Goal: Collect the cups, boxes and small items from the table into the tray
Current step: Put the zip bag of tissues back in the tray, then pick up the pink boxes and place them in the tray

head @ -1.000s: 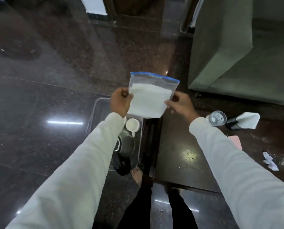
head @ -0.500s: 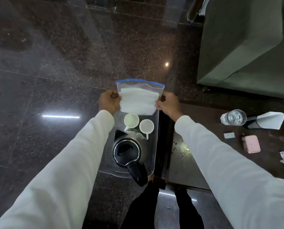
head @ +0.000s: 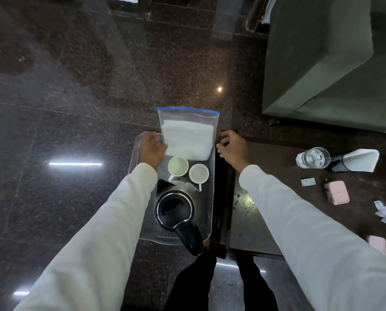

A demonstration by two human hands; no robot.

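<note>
A clear plastic tray [head: 210, 223] sits on the dark floor left of the table. In it stand two white cups [head: 178, 165] [head: 198, 173] and a black kettle [head: 175, 208]. A clear zip bag [head: 188, 133] with a blue top and white tissues leans at the tray's far end. My left hand [head: 151, 149] grips the bag's left edge. My right hand [head: 233, 147] hovers just right of the bag, fingers curled, holding nothing. On the table lie a pink box [head: 336, 191], a water glass [head: 313, 157] and a small white packet [head: 308, 181].
The dark table [head: 277, 167] stands to the right, with a black holder of white napkins [head: 355, 160], torn paper scraps [head: 383, 213] and another pink item [head: 377, 243] at its near edge. A green sofa [head: 333, 63] fills the back right. My legs are below the tray.
The bag has come down from in front of me into the far end of the tray. My right hand has let go of it and drawn back to the right.
</note>
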